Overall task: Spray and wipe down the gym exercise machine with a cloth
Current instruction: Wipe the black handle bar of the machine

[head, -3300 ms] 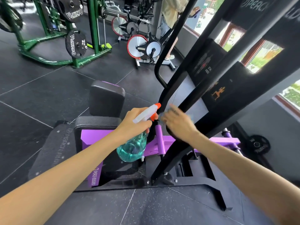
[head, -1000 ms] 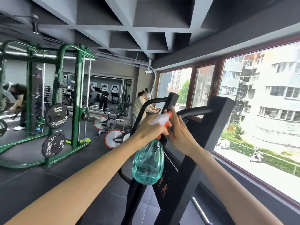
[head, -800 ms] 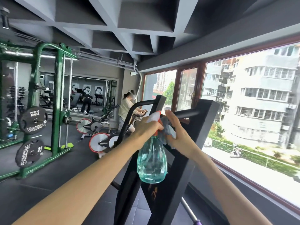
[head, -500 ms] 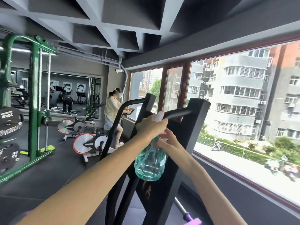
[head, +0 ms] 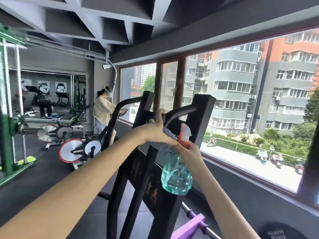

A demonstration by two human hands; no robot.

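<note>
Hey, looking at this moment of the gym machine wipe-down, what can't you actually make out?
Head view only:
- Grey-blue cloth: mostly hidden by the left hand; its grip is unclear.
- Teal plastic spray bottle: neck covered by the right hand.
- Black steel machine frame: base cut off by the bottom edge.
- Orange figure label on it: too blurred to read.

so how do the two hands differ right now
The left hand holds the grey cloth; the right hand grips the spray bottle by its neck. The left hand sits higher, the right hand lower, with the bottle hanging below it. Both meet, nearly touching, at the top of the black machine.
</note>
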